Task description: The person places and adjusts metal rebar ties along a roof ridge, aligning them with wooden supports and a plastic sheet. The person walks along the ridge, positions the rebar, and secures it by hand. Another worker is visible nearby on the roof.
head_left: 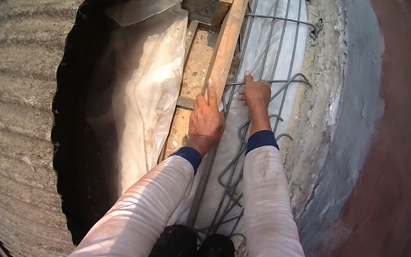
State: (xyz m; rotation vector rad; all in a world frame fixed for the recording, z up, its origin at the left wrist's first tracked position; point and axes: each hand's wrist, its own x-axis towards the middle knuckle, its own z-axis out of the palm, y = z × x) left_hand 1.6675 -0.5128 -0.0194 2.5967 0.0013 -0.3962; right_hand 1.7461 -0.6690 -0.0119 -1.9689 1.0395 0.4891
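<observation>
My left hand [207, 122] lies over the near part of a long wooden plank [228, 40]. Its index finger stretches along the wood while the other fingers bend over the left edge. To the right, my right hand [255, 93] is closed around a bent steel stirrup [280, 81], thumb pointing away from me. This stirrup crosses several long thin rebars [270, 36] that run lengthwise through the channel. Nearer to me, more bent stirrups [230, 173] lie bunched and tilted among the bars. What the right palm covers is hidden.
White plastic sheeting [296, 62] lines the channel under the steel. Left of the boards hangs another plastic sheet [152, 71], beside a dark gap and a corrugated roof sheet [26, 73]. Rough concrete [316, 108] edges the right side. My dark shoes [217, 254] stand at the near end.
</observation>
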